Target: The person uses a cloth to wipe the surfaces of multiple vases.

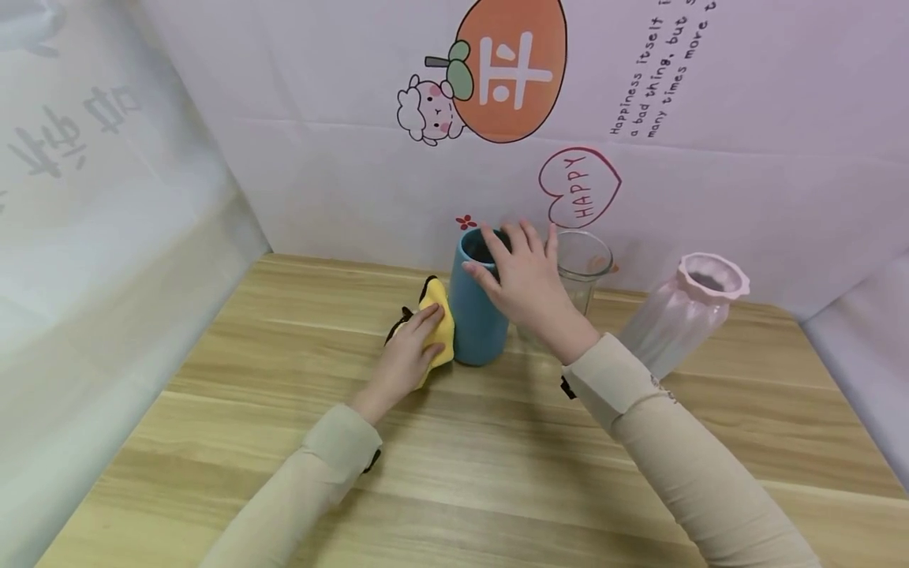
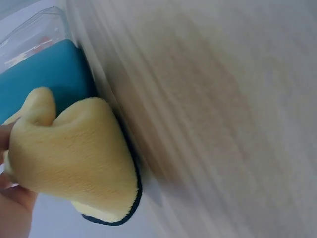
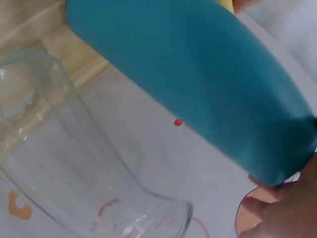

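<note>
A blue vase (image 1: 477, 315) stands upright on the wooden table. At its top, my right hand (image 1: 533, 288) holds the rim, thumb at the front and fingers over the far side. Beside the vase, my left hand (image 1: 406, 359) grips a folded yellow cloth (image 1: 442, 331) with dark edging and presses it to the vase's left side. In the left wrist view the fluffy cloth (image 2: 74, 153) bunches against the blue wall. The right wrist view shows the vase's smooth side (image 3: 188, 74) and my fingers at its mouth.
Close to the right of the blue vase stands a clear glass vase (image 1: 582, 272), partly hidden by my right hand. Farther right is a pink and white fluted vase (image 1: 671, 323), partly behind my sleeve. A printed white sheet (image 1: 341, 173) hangs along the table's back edge.
</note>
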Available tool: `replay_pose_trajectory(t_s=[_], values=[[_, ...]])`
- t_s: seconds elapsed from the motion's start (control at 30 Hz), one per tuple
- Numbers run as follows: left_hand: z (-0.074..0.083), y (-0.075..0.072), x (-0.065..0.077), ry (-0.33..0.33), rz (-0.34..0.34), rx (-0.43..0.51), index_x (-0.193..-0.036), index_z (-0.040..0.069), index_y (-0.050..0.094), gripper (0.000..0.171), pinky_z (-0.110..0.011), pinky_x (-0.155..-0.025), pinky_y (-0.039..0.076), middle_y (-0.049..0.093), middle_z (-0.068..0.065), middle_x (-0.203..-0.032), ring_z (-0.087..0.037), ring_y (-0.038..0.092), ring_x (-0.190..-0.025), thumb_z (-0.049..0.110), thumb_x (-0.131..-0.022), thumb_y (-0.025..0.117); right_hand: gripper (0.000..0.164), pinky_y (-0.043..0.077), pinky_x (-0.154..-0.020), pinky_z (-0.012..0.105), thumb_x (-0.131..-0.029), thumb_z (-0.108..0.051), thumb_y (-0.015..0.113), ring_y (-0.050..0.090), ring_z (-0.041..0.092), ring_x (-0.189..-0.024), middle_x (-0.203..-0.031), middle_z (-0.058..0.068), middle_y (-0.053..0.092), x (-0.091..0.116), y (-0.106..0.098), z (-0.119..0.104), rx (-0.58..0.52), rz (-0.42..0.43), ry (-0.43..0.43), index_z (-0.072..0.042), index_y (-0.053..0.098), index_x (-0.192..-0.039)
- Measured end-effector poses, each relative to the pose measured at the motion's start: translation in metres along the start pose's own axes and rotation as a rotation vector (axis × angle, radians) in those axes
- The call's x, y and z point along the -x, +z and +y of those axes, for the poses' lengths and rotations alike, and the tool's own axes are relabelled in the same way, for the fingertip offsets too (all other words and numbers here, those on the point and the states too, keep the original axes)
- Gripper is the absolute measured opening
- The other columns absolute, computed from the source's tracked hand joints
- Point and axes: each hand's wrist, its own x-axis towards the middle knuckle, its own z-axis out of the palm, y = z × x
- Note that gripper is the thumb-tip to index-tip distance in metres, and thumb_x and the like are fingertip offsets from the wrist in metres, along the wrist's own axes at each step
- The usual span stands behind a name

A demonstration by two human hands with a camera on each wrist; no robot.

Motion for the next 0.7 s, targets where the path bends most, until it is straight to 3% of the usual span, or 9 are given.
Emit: replay_pose_trajectory(t_s=[0.1, 0.2, 0.3, 0.4, 0.5, 0.7], values=[[0.002, -0.002, -0.003, 0.040, 0.141, 0.055, -0.134, -0.002, 0.052, 0.049, -0.043, -0.104, 0.047, 0.052, -0.018, -0.139, -0.035, 0.053, -0.126, 0.006, -0.088, 0.065, 0.066, -0.002, -0.118, 0.064, -0.098, -0.052, 0.041, 0.011, 0.042, -0.147, -0.153, 0.019, 0.029, -0.003, -0.003, 0.009, -0.060, -0.038, -0.050, -0.016, 0.029, -0.151], [0.010, -0.008, -0.010, 0.121, 0.285, 0.109, -0.133, -0.002, 0.052, 0.048, -0.039, -0.103, 0.049, 0.052, -0.019, -0.138, -0.035, 0.054, -0.124, 0.003, -0.087, 0.065, 0.065, -0.002, -0.119, 0.063, -0.099, -0.053, 0.038, 0.007, 0.042, -0.148, -0.156, 0.018, 0.024, -0.006, -0.006, 0.020, -0.131, -0.096, -0.125, -0.015, 0.028, -0.151], [0.023, -0.016, -0.018, 0.212, 0.369, 0.112, -0.132, -0.002, 0.053, 0.048, -0.039, -0.102, 0.049, 0.053, -0.020, -0.137, -0.035, 0.054, -0.123, 0.003, -0.086, 0.066, 0.065, -0.002, -0.119, 0.062, -0.100, -0.054, 0.033, 0.005, 0.040, -0.149, -0.158, 0.016, 0.021, -0.007, -0.008, 0.029, -0.184, -0.142, -0.185, -0.015, 0.028, -0.151], [0.034, -0.019, -0.024, 0.248, 0.366, 0.059, -0.131, 0.000, 0.056, 0.049, -0.042, -0.104, 0.048, 0.053, -0.020, -0.136, -0.035, 0.054, -0.123, 0.007, -0.084, 0.070, 0.064, -0.001, -0.119, 0.062, -0.100, -0.054, 0.031, 0.006, 0.039, -0.149, -0.158, 0.015, 0.022, -0.008, -0.008, 0.033, -0.190, -0.150, -0.210, -0.015, 0.029, -0.151], [0.038, -0.018, -0.026, 0.232, 0.327, 0.023, -0.129, 0.001, 0.058, 0.049, -0.045, -0.105, 0.047, 0.054, -0.019, -0.136, -0.035, 0.054, -0.123, 0.010, -0.083, 0.072, 0.060, -0.001, -0.119, 0.063, -0.101, -0.050, 0.033, 0.008, 0.039, -0.148, -0.158, 0.015, 0.024, -0.007, -0.008, 0.031, -0.166, -0.134, -0.201, -0.017, 0.030, -0.151], [0.027, -0.012, -0.019, 0.170, 0.256, 0.011, -0.127, 0.001, 0.060, 0.047, -0.046, -0.100, 0.050, 0.055, -0.020, -0.135, -0.037, 0.056, -0.120, 0.009, -0.083, 0.072, 0.057, -0.002, -0.117, 0.065, -0.101, -0.046, 0.037, 0.011, 0.040, -0.147, -0.155, 0.016, 0.028, -0.005, -0.006, 0.021, -0.106, -0.082, -0.133, -0.018, 0.033, -0.150]])
